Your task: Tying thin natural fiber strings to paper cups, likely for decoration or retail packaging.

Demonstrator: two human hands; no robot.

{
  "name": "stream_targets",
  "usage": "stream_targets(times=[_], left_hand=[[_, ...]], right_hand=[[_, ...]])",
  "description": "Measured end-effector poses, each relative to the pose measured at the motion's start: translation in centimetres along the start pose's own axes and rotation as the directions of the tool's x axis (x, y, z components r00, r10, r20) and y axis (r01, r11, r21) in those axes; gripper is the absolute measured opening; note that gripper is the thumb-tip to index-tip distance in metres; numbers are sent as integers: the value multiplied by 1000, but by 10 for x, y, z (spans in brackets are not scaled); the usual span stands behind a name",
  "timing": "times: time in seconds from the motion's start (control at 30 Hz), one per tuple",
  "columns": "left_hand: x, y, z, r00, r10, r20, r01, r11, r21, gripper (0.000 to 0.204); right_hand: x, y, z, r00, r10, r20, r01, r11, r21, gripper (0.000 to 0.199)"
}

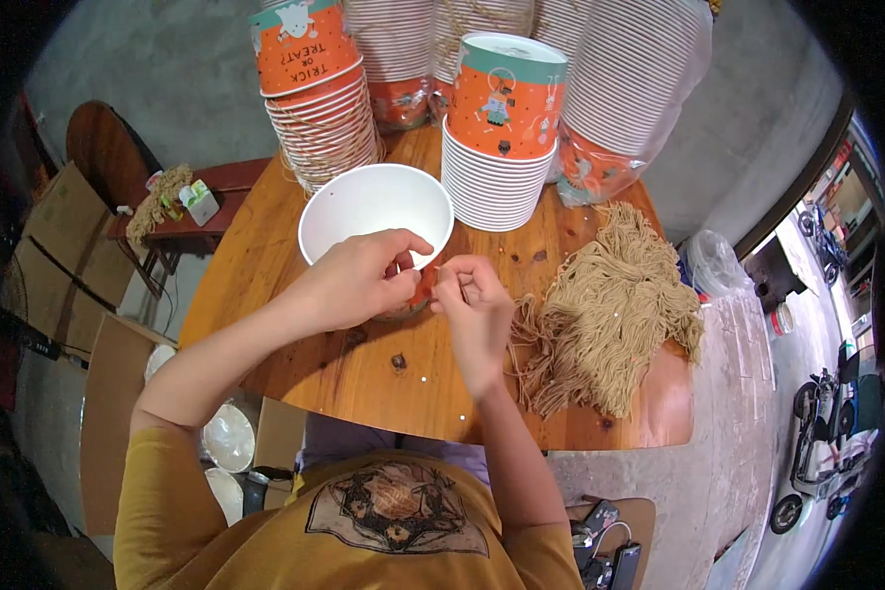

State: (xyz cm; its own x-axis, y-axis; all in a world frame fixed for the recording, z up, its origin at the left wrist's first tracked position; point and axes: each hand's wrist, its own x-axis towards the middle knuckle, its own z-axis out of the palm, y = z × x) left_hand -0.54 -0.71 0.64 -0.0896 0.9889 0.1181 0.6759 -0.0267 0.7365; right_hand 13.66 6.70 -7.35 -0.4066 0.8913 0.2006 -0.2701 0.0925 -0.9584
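Nearest is the wearer's mustard-yellow shirt [265, 541], both bare forearms reaching forward over a glossy wooden table [364, 383]. The right hand [477, 310] is just beside the near side of a paper bucket, thumb and fingertips drawn together (whether anything thin is pinched between them, I cannot tell). The left hand [364, 280] curls at the near rim, fingers bent toward the thumb; its exact grip cannot be made out. The bucket [379, 192], white inside, sits mouth up on the table before the wearer. To the right lies a loose heap of tan cord [619, 315]. Beyond, a bottom-up bucket stack [506, 128] stands before plastic-wrapped stacks [624, 79] and a grey wall [757, 118].
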Motion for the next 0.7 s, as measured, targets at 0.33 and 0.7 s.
stream_targets(times=[0.33,0.7], left_hand=[[0,0,-2,999,-32,32,33,999,-35,35],[26,-18,-16,971,-19,240,22,1000,-12,14]], right_hand=[[1,2,7,999,-38,-37,35,995,-90,8],[2,-2,13,995,-92,-50,80,976,-203,8]])
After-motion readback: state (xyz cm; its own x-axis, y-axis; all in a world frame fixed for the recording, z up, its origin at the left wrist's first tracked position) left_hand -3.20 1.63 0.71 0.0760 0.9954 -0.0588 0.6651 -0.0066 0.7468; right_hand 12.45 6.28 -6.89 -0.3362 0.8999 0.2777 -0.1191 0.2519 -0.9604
